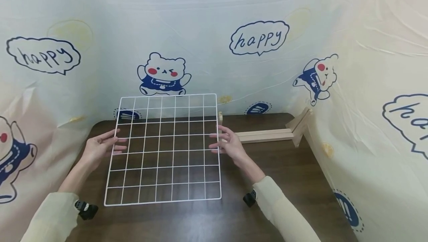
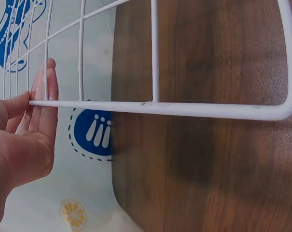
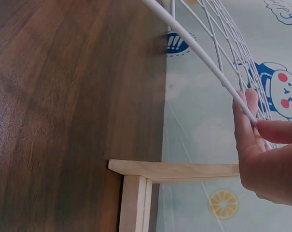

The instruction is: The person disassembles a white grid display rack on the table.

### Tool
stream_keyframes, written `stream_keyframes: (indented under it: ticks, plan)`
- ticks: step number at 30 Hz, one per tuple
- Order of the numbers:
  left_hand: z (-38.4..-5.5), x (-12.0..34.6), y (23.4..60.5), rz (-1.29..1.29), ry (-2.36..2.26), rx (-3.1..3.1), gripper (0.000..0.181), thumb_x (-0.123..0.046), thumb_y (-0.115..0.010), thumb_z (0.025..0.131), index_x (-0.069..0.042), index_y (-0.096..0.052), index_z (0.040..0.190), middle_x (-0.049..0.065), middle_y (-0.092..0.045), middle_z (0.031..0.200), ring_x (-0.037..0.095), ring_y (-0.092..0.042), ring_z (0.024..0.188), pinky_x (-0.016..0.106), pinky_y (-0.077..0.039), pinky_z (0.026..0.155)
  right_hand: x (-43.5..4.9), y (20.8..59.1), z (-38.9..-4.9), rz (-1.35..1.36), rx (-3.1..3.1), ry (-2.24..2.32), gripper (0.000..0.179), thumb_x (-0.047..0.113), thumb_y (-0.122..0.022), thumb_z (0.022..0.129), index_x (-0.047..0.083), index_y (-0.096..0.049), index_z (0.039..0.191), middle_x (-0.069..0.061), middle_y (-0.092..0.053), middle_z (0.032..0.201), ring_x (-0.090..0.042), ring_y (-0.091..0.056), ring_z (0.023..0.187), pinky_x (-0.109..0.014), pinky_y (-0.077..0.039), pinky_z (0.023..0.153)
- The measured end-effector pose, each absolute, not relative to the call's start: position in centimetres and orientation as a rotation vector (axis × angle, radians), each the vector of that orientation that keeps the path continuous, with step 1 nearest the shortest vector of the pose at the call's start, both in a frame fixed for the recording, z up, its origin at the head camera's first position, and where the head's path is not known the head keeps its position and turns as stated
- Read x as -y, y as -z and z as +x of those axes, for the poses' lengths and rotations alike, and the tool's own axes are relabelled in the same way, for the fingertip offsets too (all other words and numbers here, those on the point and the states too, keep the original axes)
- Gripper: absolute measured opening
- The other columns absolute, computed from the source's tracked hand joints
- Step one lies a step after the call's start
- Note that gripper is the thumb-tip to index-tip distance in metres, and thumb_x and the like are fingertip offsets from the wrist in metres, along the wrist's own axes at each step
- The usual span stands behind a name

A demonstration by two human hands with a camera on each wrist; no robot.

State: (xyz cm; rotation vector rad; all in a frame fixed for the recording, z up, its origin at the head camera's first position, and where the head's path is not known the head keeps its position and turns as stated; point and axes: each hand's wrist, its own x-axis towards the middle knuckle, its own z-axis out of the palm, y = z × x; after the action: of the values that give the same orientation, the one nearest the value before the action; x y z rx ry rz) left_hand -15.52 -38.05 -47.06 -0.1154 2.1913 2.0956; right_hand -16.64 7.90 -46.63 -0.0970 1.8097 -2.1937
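A white wire grid panel (image 1: 158, 152) is held up over the brown table, its far edge tilted upward. My left hand (image 1: 100, 146) grips the panel's left side wire between thumb and fingers, with the fingertips reaching behind the mesh. On the opposite side, my right hand (image 1: 230, 144) pinches the right side wire in the same way. The left wrist view shows the thumb of the left hand (image 2: 27, 130) against the white edge wire. In the right wrist view, the right hand (image 3: 266, 145) has the edge wire between thumb and fingers.
A pale wooden frame (image 1: 267, 136) with upright end pieces lies at the back right of the table (image 1: 274, 186), behind the right hand. Light curtains (image 1: 207, 19) printed with bears and "happy" bubbles surround the table at the back and both sides.
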Motion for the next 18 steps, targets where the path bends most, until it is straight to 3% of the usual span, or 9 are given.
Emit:
stream_keyframes:
  ticks: [6,13,18]
  plan:
    - [-15.4,38.6,47.5,-0.190,-2.062,-2.223,0.067,-0.021,-0.057,0.098,0.006,-0.022,0.149,-0.002,-0.073,0.096,0.021,-0.072,0.083,0.036,-0.058,0.071,-7.5,47.4,-17.0,-0.114,-1.802,2.160,0.067,-0.019,-0.045,0.089,0.009,-0.032,0.149,-0.027,-0.058,0.125,-0.038,-0.068,0.093,-0.050,-0.052,0.084]
    - [-15.5,38.9,48.7,-0.245,-1.939,-2.303,0.062,-0.021,-0.052,0.101,0.008,-0.024,0.148,-0.003,-0.073,0.098,0.020,-0.072,0.085,0.042,-0.056,0.076,-7.1,48.7,-16.8,-0.062,-1.769,2.138,0.053,-0.015,-0.044,0.094,0.002,-0.038,0.144,-0.027,-0.056,0.129,-0.038,-0.067,0.096,-0.051,-0.050,0.089]
    - [-15.4,39.1,49.5,-0.284,-1.897,-2.345,0.057,-0.018,-0.048,0.103,0.015,-0.026,0.144,-0.007,-0.073,0.094,0.018,-0.072,0.081,0.039,-0.057,0.074,-6.6,50.0,-17.0,-0.022,-1.702,2.148,0.049,-0.015,-0.042,0.094,-0.002,-0.040,0.141,-0.029,-0.053,0.132,-0.042,-0.064,0.101,-0.048,-0.051,0.088]
